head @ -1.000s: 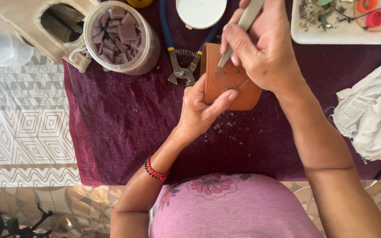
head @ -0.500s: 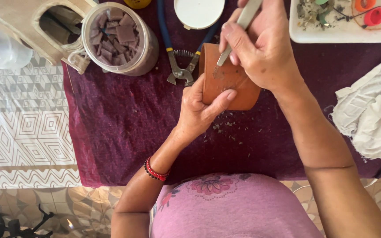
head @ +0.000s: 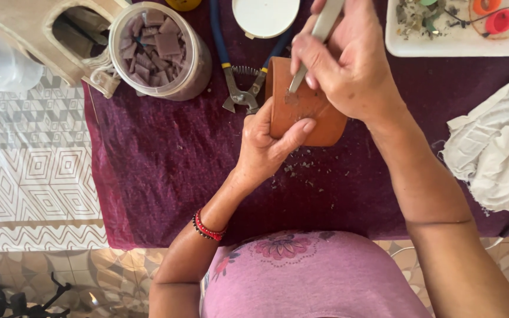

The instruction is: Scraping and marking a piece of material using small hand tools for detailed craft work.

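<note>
A small terracotta pot (head: 304,112) lies on its side on a dark purple cloth (head: 166,159). My left hand (head: 266,144) grips the pot from below, thumb pressed on its side. My right hand (head: 346,68) holds a thin metal blade tool (head: 318,38) whose tip touches the pot's wall near the rim, where a grey smear shows. Small crumbs lie on the cloth under the pot.
Blue-handled nippers (head: 240,88) lie just left of the pot. A clear jar of purple tile pieces (head: 157,50) stands at the back left, a white round lid (head: 266,15) behind the pot, a white tray (head: 460,44) of small bits back right, a white rag (head: 499,147) at right.
The tool tip has shifted slightly on the pot's wall; both hands and the pot stay in nearly the same place.
</note>
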